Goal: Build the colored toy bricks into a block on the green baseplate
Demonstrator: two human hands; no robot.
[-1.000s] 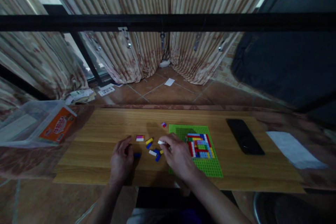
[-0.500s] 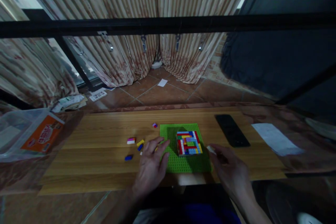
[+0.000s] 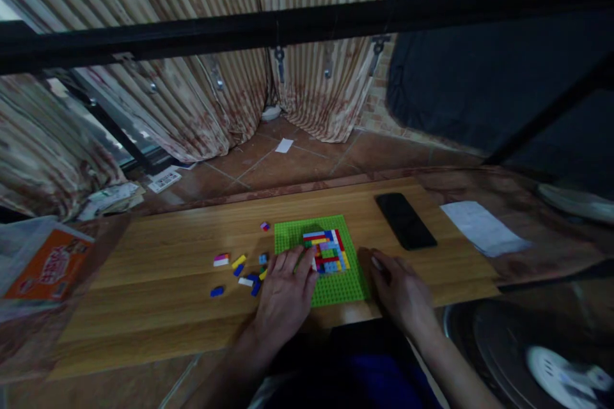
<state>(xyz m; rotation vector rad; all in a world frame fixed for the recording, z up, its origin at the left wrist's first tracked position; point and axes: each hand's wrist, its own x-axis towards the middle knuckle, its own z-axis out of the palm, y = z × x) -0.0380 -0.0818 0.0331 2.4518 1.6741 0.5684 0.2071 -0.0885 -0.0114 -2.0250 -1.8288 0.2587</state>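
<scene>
A square building-brick structure (image 3: pixel 334 261) of many colours stands on a green baseplate (image 3: pixel 343 291). My left hand (image 3: pixel 286 291) lies over the baseplate's left part, fingers extended, with thumb and fingertips at the structure's left side, which they partly cover. Just off the baseplate's right edge, low over the table, my right hand (image 3: pixel 400 284) has its fingers curled in a pinch. A pale spot shows at those fingertips, where a small white brick was visible a moment ago; the rest is hidden by the fingers.
Loose bricks lie left of the baseplate: several blue ones (image 3: pixel 217 291), a yellow one (image 3: pixel 238 261), a white one (image 3: pixel 245 282) and a pink-and-white stack (image 3: pixel 221 260). A black phone (image 3: pixel 405 220) and paper (image 3: pixel 484 228) lie to the right. A plastic box (image 3: pixel 48 265) stands far left.
The view has turned, shifting the scene leftward. My left hand has moved in from the baseplate's left edge to the structure's side. My right hand stays near the right edge, fingers still curled.
</scene>
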